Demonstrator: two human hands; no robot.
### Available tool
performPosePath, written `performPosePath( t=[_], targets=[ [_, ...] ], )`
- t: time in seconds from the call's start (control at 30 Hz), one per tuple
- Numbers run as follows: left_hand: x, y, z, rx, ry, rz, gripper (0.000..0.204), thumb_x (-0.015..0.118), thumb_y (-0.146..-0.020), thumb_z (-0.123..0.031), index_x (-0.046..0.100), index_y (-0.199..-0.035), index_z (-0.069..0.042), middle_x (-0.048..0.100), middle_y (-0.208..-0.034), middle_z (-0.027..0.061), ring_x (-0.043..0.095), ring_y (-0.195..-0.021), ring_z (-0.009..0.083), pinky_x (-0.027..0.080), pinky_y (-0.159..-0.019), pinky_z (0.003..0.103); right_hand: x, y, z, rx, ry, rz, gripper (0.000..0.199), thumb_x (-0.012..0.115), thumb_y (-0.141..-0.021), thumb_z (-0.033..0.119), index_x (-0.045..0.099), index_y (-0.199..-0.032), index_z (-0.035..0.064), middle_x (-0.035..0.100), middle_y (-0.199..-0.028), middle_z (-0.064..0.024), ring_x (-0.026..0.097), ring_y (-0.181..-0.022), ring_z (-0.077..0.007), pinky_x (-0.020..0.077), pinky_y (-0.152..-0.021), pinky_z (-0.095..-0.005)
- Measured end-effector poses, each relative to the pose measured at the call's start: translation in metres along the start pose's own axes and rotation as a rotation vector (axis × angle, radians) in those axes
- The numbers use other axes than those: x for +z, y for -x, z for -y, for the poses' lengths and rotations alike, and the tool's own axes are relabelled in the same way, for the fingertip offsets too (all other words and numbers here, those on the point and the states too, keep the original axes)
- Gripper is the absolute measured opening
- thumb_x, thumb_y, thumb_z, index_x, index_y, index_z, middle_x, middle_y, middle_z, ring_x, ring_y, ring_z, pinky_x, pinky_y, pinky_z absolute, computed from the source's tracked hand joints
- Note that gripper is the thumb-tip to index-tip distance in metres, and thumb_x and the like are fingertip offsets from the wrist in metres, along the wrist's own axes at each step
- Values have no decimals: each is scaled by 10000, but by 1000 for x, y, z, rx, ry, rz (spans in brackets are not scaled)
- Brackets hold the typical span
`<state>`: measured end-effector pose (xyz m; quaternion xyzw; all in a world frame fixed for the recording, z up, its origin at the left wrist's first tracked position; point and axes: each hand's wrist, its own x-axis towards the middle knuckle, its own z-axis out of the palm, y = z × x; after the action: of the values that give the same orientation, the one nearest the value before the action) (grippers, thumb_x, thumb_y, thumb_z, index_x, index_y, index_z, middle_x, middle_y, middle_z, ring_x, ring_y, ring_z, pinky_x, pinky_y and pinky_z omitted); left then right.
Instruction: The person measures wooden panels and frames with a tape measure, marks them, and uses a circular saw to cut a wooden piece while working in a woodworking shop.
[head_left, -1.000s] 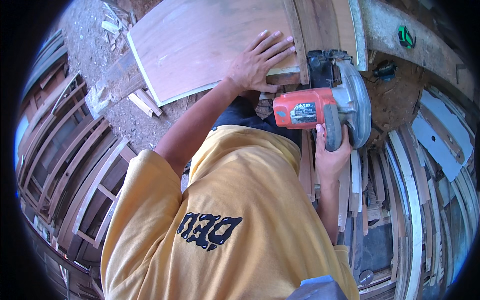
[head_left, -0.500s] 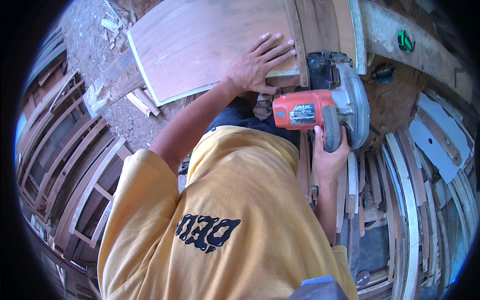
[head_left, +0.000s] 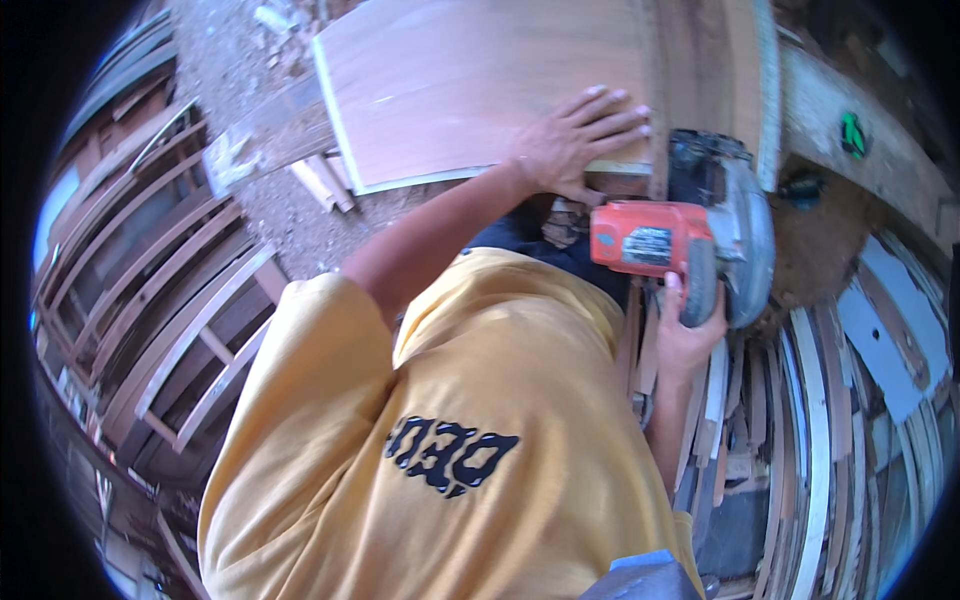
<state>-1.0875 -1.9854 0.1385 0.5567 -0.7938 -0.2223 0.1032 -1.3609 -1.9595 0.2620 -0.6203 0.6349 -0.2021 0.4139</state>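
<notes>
A red and grey circular saw [head_left: 650,238] rests at the near edge of a wooden panel [head_left: 470,100], its dark base against a long wooden strip [head_left: 655,90] on top. My right hand [head_left: 690,335] is wrapped round the saw's rear handle. With fingers spread, my left hand [head_left: 580,145] lies flat on the panel near its right side, left of the strip and just beyond the saw's motor housing. The blade is hidden behind the round guard [head_left: 750,250], so I cannot see whether it turns.
A weathered beam [head_left: 870,150] extends to the right, with a small green and black object [head_left: 853,135] on it. Stacked wooden frames [head_left: 210,340] stand at left; many long strips [head_left: 815,450] lie at lower right. Offcuts [head_left: 320,182] lie on the ground left of the panel.
The whole view has shifted, so everything sits farther right and lower in the picture. My hands, the saw and the panel keep about the same places relative to each other.
</notes>
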Motion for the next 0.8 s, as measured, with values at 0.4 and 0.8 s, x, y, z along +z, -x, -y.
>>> performPosePath(
  t=[0.4,0.8],
  targets=[
    [-3,7,-10,58,108,-68,1124,771,-639,-661,347,-1569,-195,285,-1656,43,225,-1536,304,142,-1281,486,0,2,13,114,-80,5,235,710,-950,110,662,-1117,-48,740,-1000,-92,681,-810,-140,542,-762,-308],
    [-11,5,-15,24,-1,67,1224,828,-591,-623,280,-1597,-190,238,-1673,29,193,-1546,292,134,-1291,468,-1,0,12,11,8,-22,177,765,-903,101,678,-1002,-18,711,-832,-89,656,-729,-140,526,-705,-332]
  ],
)
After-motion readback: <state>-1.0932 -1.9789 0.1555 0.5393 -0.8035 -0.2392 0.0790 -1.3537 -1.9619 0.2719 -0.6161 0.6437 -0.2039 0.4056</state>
